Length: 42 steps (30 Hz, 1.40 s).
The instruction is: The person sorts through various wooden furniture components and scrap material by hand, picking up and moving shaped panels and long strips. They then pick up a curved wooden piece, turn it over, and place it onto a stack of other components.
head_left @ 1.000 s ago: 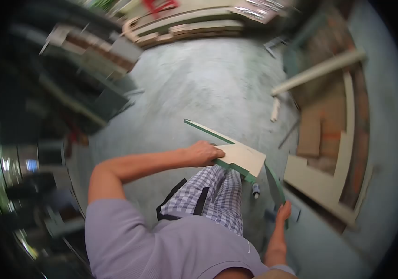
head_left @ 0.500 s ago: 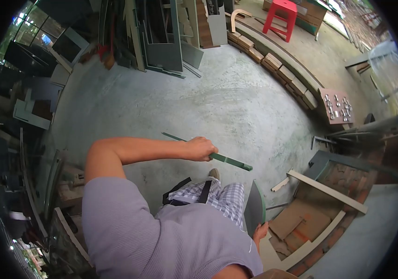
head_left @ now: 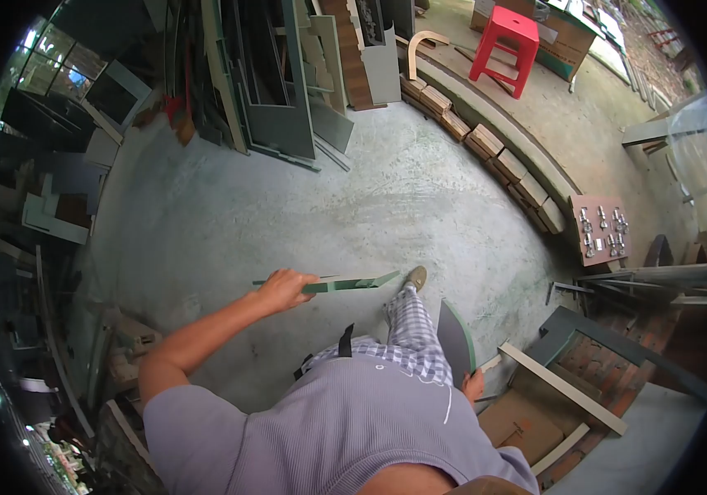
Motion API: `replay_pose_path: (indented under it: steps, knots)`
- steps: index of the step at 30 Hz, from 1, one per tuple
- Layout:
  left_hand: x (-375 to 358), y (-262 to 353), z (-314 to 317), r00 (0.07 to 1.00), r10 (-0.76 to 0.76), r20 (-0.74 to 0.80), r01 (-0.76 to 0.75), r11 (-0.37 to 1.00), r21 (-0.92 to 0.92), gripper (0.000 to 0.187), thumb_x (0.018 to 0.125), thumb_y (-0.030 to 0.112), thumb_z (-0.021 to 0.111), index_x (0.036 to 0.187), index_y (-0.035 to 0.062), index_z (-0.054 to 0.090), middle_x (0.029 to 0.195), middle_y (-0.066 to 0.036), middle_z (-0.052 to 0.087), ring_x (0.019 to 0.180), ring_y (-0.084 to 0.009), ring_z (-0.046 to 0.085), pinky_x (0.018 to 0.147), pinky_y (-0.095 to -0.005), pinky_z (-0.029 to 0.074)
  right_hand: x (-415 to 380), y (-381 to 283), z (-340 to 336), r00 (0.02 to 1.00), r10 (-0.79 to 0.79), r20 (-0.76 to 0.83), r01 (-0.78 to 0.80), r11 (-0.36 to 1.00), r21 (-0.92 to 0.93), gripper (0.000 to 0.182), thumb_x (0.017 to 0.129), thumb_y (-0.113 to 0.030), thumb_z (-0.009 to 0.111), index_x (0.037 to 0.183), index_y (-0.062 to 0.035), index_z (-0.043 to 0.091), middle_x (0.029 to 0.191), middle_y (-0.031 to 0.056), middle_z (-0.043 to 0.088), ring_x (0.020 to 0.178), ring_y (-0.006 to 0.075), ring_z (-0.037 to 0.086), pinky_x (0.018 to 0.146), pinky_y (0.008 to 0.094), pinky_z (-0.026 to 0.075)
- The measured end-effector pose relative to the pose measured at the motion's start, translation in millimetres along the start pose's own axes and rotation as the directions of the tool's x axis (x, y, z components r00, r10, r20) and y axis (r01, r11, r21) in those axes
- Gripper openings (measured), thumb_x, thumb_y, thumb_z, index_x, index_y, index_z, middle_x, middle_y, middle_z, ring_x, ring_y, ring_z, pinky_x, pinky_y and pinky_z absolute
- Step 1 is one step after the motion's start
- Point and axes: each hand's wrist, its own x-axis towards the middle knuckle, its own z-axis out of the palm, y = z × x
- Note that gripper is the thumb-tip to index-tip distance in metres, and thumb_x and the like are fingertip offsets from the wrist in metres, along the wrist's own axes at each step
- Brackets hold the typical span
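My left hand is closed around a narrow green-edged board, held out over the concrete floor in front of my body. The board lies roughly crosswise, its pale, angled end pointing right. Low at my right side, my right hand grips the edge of a grey panel with a curved green rim. My body partly hides the panel's lower part. A shoe is stepping forward between the two pieces.
Grey panels and boards lean upright at the back. A row of wooden blocks lines the ledge, near a red stool. To the right are a brown board with metal fittings, a pale wooden bar and cardboard.
My left hand has moved left and slightly down with the narrow board, which has turned more level. My foot has come forward. The right hand still grips the curved panel.
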Motion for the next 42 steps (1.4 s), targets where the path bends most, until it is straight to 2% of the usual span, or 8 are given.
replay_pose_path:
  steps: [10, 18, 23, 27, 29, 33, 35, 42]
  knots:
    - [61, -41, 53, 0.950, -0.284, -0.132, 0.264, 0.953, -0.148, 0.033, 0.074, 0.020, 0.062, 0.102, 0.0029, 0.060, 0.082, -0.020, 0.062, 0.076, -0.0356, 0.059, 0.070, -0.0402, 0.047, 192, -88, 42, 0.981, -0.191, -0.023, 0.188, 0.979, -0.075, 0.026, 0.073, -0.024, 0.064, 0.085, -0.0064, 0.049, 0.089, 0.0133, 0.057, 0.082, 0.0344, 0.056, 0.069, 0.0433, 0.044]
    - [119, -87, 121, 0.878, -0.376, -0.297, 0.294, 0.912, -0.285, 0.035, 0.076, 0.022, 0.061, 0.103, 0.0006, 0.059, 0.083, -0.020, 0.062, 0.076, -0.0346, 0.060, 0.070, -0.0391, 0.047, 318, -173, 62, 0.950, -0.280, -0.139, 0.280, 0.960, -0.018, 0.025, 0.075, -0.024, 0.063, 0.086, -0.0057, 0.049, 0.088, 0.0139, 0.057, 0.082, 0.0357, 0.056, 0.069, 0.0447, 0.043]
    - [163, -131, 170, 0.847, -0.356, -0.394, 0.266, 0.927, -0.265, 0.035, 0.077, 0.023, 0.060, 0.105, 0.0023, 0.058, 0.083, -0.020, 0.062, 0.077, -0.0344, 0.060, 0.070, -0.0391, 0.047, 375, -217, 91, 0.878, -0.340, -0.338, 0.346, 0.937, -0.043, 0.030, 0.075, -0.030, 0.062, 0.086, -0.0050, 0.049, 0.089, 0.0150, 0.057, 0.082, 0.0374, 0.056, 0.070, 0.0453, 0.043]
    - [196, -168, 198, 0.804, -0.354, -0.478, 0.219, 0.924, -0.315, 0.033, 0.076, 0.024, 0.061, 0.103, 0.0037, 0.059, 0.081, -0.020, 0.062, 0.077, -0.0346, 0.060, 0.069, -0.0401, 0.047, 396, -287, 69, 0.919, -0.207, -0.335, 0.255, 0.961, 0.105, 0.033, 0.075, -0.033, 0.061, 0.086, -0.0047, 0.049, 0.088, 0.0158, 0.058, 0.083, 0.0375, 0.056, 0.071, 0.0450, 0.043]
    - [206, -172, 202, 0.792, -0.319, -0.521, 0.187, 0.939, -0.290, 0.033, 0.076, 0.023, 0.061, 0.103, 0.0040, 0.059, 0.081, -0.020, 0.062, 0.077, -0.0346, 0.060, 0.068, -0.0403, 0.047, 421, -306, 57, 0.855, -0.282, -0.436, 0.366, 0.923, 0.121, 0.038, 0.075, -0.040, 0.057, 0.090, -0.0055, 0.050, 0.090, 0.0182, 0.059, 0.088, 0.0377, 0.054, 0.075, 0.0446, 0.041]
    - [234, -180, 198, 0.740, -0.339, -0.581, 0.171, 0.930, -0.325, 0.033, 0.074, 0.021, 0.063, 0.102, 0.0040, 0.058, 0.081, -0.020, 0.062, 0.076, -0.0353, 0.060, 0.068, -0.0406, 0.047, 464, -376, 12, 0.841, -0.311, -0.442, 0.399, 0.909, 0.120, 0.039, 0.075, -0.041, 0.056, 0.091, -0.0055, 0.051, 0.090, 0.0191, 0.059, 0.088, 0.0375, 0.055, 0.075, 0.0447, 0.040]
    - [251, -191, 198, 0.712, -0.331, -0.620, 0.147, 0.933, -0.329, 0.033, 0.074, 0.020, 0.064, 0.102, 0.0041, 0.058, 0.081, -0.020, 0.062, 0.075, -0.0355, 0.060, 0.067, -0.0407, 0.047, 501, -416, -5, 0.763, -0.373, -0.527, 0.488, 0.868, 0.093, 0.040, 0.076, -0.042, 0.055, 0.091, -0.0049, 0.053, 0.087, 0.0211, 0.059, 0.084, 0.0377, 0.055, 0.073, 0.0446, 0.040]
    - [313, -206, 148, 0.703, -0.345, -0.622, 0.171, 0.931, -0.323, 0.034, 0.073, 0.016, 0.064, 0.104, 0.0079, 0.053, 0.092, -0.014, 0.062, 0.079, -0.0323, 0.060, 0.066, -0.0406, 0.048, 592, -618, -138, 0.657, -0.479, -0.582, 0.626, 0.777, 0.066, 0.043, 0.076, -0.045, 0.054, 0.096, -0.0073, 0.055, 0.090, 0.0204, 0.059, 0.087, 0.0370, 0.056, 0.075, 0.0433, 0.041]
